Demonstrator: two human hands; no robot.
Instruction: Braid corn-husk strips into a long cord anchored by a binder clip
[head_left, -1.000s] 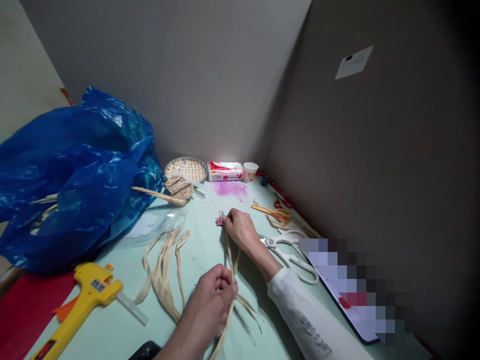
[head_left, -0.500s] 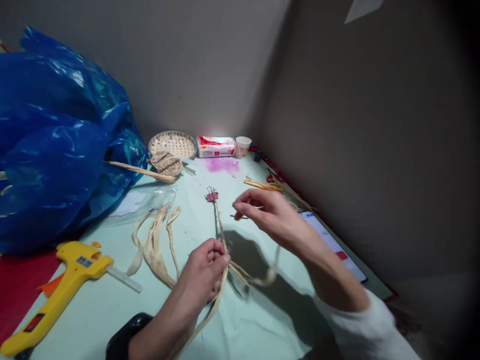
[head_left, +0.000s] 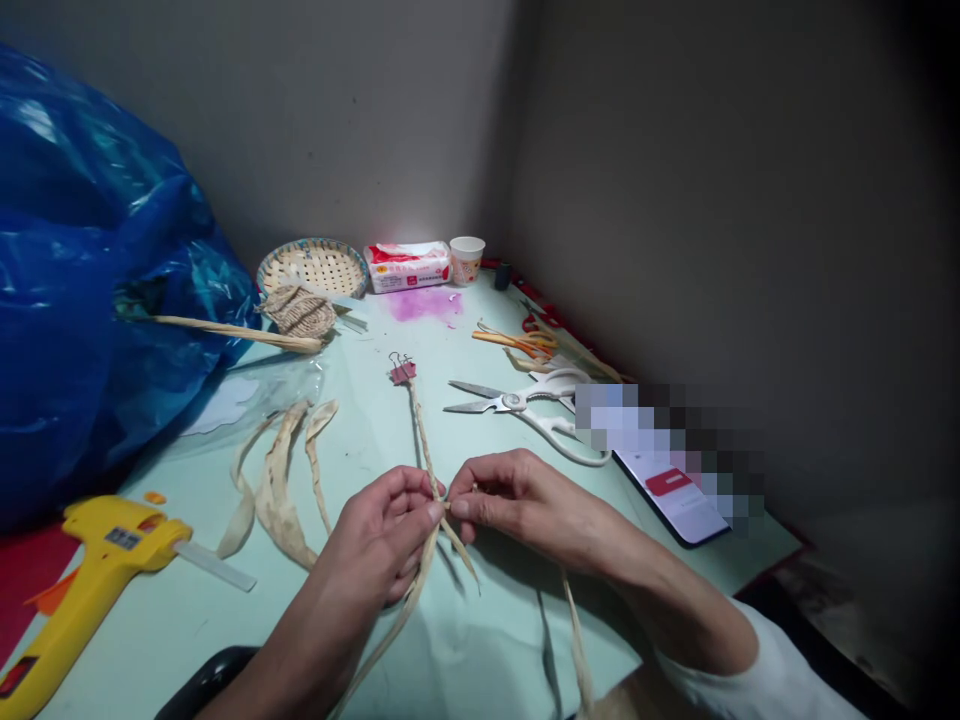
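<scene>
"What do we have in our hands?"

"Our left hand (head_left: 390,525) pinches the twisted straw-coloured cord (head_left: 422,430) between thumb and forefinger, right where its loose strands (head_left: 460,555) part. Our right hand (head_left: 517,505), just beside it, pinches a single strand, thumb against fingers."

"And where does the cord lie?"

"We have it running away from us over the pale green tabletop (head_left: 487,640), its far end in a pink binder clip (head_left: 403,373). A long pale strip (head_left: 574,625) trails below our right wrist."

"What do we see farther out?"

"To our right, white-handled scissors (head_left: 512,402) lie with blades apart, near a phone (head_left: 667,485) partly hidden by pixelation. To our left, we find dried strips (head_left: 281,490), then a yellow glue gun (head_left: 124,540)."

"And beyond those?"

"Near the wall we see a woven basket (head_left: 319,265), a tissue pack (head_left: 409,268) and a paper cup (head_left: 466,262) in a row; a blue plastic bag (head_left: 97,330) bulges at far left."
</scene>
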